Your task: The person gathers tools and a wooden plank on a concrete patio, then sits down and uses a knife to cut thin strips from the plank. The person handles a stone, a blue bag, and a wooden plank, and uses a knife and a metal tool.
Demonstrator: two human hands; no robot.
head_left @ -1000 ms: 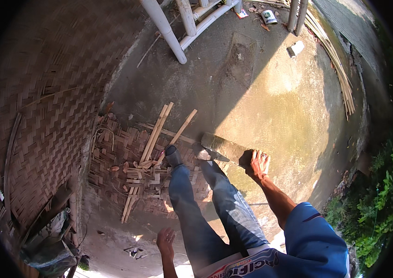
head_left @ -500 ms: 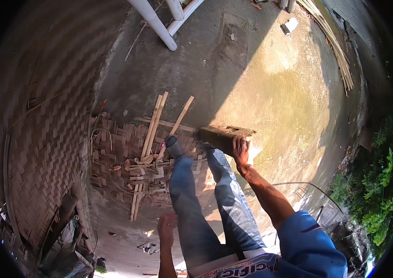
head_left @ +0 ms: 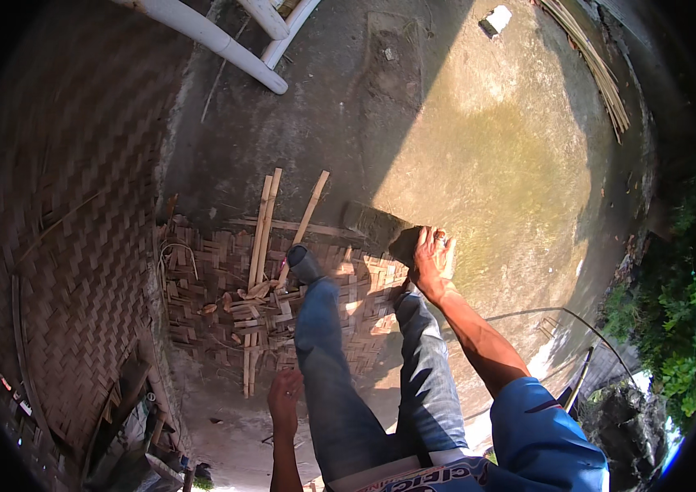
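My right hand (head_left: 434, 261) is on the near right end of a dark, weathered block (head_left: 374, 225), its fingers bent over that end. The block looks like a concrete hollow block, and its near end is partly hidden by the hand. It stands at the far edge of a woven bamboo mat (head_left: 200, 271) that lies on the ground, just beyond my right foot. My left hand (head_left: 285, 400) hangs beside my left knee with loosely curled, parted fingers and holds nothing.
Bamboo strips (head_left: 264, 225) lie across the mat, with dry leaves (head_left: 259, 289) among them. A woven bamboo wall (head_left: 93, 205) rises at left. White poles (head_left: 225, 49) stand far left; a small white block (head_left: 495, 20) and long strips (head_left: 590, 61) lie far right. Green plants (head_left: 684, 328) grow at right.
The block has turned, its hand-held end coming nearer to me, and my right hand has shifted slightly nearer. My right foot has moved right. My left hand has dropped a little.
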